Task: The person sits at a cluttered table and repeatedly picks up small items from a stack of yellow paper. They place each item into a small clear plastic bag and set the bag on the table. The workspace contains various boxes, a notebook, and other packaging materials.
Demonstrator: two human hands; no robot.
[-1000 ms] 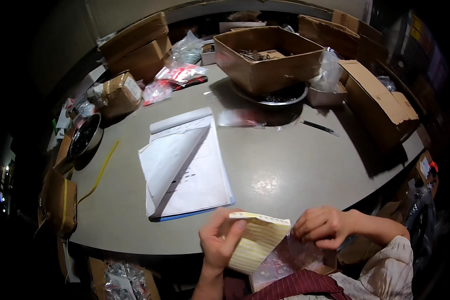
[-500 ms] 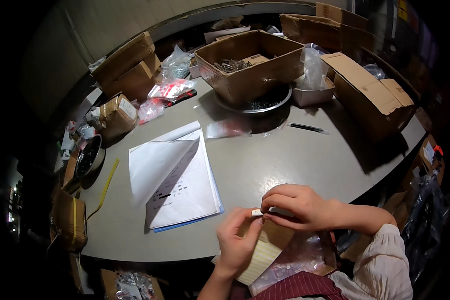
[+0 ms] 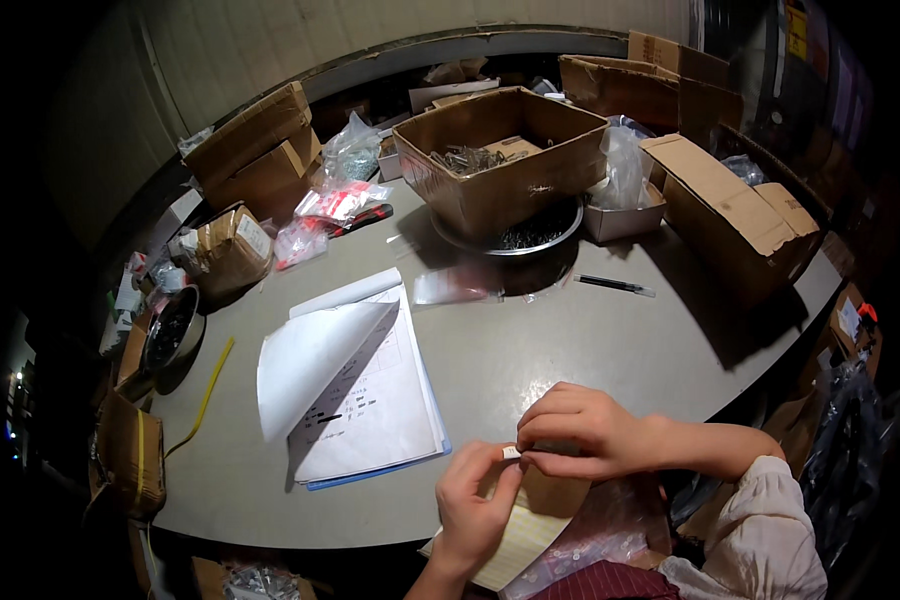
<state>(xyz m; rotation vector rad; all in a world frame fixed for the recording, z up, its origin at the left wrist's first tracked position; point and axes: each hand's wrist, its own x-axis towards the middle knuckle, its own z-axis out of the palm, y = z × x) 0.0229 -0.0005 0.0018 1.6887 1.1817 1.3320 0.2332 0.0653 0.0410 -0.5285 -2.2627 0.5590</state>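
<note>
At the table's near edge, my left hand (image 3: 473,500) and my right hand (image 3: 585,435) meet fingertip to fingertip. Between them is a small white label (image 3: 511,453) with a tiny dark print, pinched by the thumb and forefinger of each hand. Under my hands lies a sheet with pale yellow stripes (image 3: 522,540), perhaps a label sheet; whether my left hand's lower fingers touch it is hidden. Beneath the sheet shows a clear plastic bag (image 3: 610,530) with small pieces in a carton.
A clipboard of papers (image 3: 370,440), one page curled over, lies left of my hands. Farther off are a pen (image 3: 615,285), a carton of metal parts (image 3: 500,190) on a steel bowl (image 3: 555,235), and an open carton (image 3: 740,210). A yellow strap (image 3: 202,395) lies left.
The whole view has tilted slightly, so the table and my hands sit a little lower. My fingers stay pinched on the label, with only a small shift of grip.
</note>
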